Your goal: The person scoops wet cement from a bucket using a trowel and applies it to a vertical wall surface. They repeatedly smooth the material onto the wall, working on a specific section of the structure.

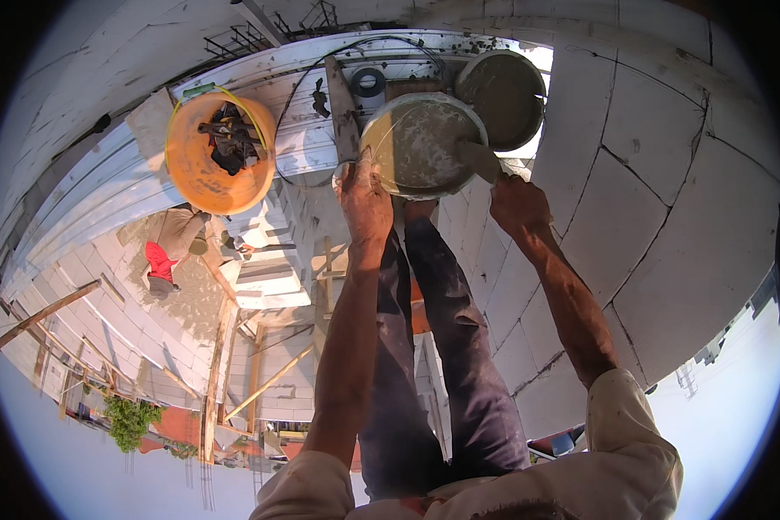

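Mortar (420, 139) should scoop cleanly if our left hand (366, 201), clamped on the bucket (423, 96), steadies it; our right hand (519, 204) firmly grips the trowel (478, 159).

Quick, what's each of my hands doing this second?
Left hand: at the near-left rim of the mortar bucket; how firmly it grips cannot be told.
Right hand: closed, holding a trowel, its blade over the bucket.
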`<act>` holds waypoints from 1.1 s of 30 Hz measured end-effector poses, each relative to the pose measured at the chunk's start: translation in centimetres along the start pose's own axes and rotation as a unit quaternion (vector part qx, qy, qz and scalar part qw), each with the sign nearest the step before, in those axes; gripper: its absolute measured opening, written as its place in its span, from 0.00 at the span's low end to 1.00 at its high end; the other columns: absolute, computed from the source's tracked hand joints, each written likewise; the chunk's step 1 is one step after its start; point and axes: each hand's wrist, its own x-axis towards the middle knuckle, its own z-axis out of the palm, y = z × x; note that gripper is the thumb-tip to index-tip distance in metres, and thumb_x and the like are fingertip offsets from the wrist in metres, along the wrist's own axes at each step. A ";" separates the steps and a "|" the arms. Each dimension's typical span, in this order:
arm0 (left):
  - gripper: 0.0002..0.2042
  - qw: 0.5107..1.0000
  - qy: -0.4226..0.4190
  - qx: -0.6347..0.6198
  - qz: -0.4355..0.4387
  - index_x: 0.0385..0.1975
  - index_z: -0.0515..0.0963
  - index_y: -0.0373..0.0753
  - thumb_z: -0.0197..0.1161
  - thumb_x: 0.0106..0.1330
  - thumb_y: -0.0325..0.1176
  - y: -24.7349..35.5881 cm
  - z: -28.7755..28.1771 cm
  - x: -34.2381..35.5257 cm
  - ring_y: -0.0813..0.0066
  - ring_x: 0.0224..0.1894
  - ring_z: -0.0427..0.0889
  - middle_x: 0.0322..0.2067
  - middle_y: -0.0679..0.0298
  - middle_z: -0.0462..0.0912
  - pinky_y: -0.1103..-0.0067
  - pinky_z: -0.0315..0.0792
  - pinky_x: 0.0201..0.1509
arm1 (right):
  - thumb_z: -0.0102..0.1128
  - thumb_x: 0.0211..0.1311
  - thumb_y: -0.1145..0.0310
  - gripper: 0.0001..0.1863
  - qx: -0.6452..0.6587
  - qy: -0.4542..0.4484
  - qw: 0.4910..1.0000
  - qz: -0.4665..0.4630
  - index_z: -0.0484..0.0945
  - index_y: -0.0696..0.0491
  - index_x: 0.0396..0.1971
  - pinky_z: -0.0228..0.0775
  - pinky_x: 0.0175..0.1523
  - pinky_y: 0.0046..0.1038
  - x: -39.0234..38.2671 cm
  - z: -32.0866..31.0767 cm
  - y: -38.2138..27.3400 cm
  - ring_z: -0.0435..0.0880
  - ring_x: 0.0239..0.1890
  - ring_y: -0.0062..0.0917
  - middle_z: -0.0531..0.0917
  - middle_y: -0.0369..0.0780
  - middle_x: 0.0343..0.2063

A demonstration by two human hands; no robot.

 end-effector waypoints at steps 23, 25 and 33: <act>0.23 0.965 -0.203 -0.068 -0.154 0.69 0.72 0.41 0.61 0.75 0.32 -4.0 -0.6 3.8 0.75 0.32 0.80 0.40 0.56 0.83 0.76 0.78 0.38 | 0.70 0.58 0.62 0.15 0.345 0.170 0.891 -0.241 0.84 0.59 0.35 0.79 0.42 0.43 8.9 9.4 -0.2 0.86 0.34 0.49 0.85 0.51 0.28; 0.23 0.965 -0.222 -0.035 -0.132 0.70 0.71 0.40 0.60 0.75 0.31 -1.9 -1.6 4.6 0.73 0.37 0.81 0.42 0.54 0.82 0.75 0.79 0.41 | 0.71 0.57 0.63 0.15 0.350 0.162 0.891 -0.239 0.84 0.60 0.36 0.79 0.42 0.43 8.8 9.6 0.2 0.86 0.34 0.48 0.85 0.51 0.28; 0.24 0.968 -0.143 -0.145 -0.144 0.69 0.70 0.37 0.61 0.76 0.35 -2.0 -1.2 4.4 0.68 0.35 0.84 0.44 0.52 0.78 0.72 0.78 0.38 | 0.73 0.56 0.62 0.17 0.386 0.124 0.887 -0.222 0.85 0.58 0.40 0.79 0.41 0.42 5.6 7.0 1.3 0.88 0.35 0.44 0.85 0.51 0.29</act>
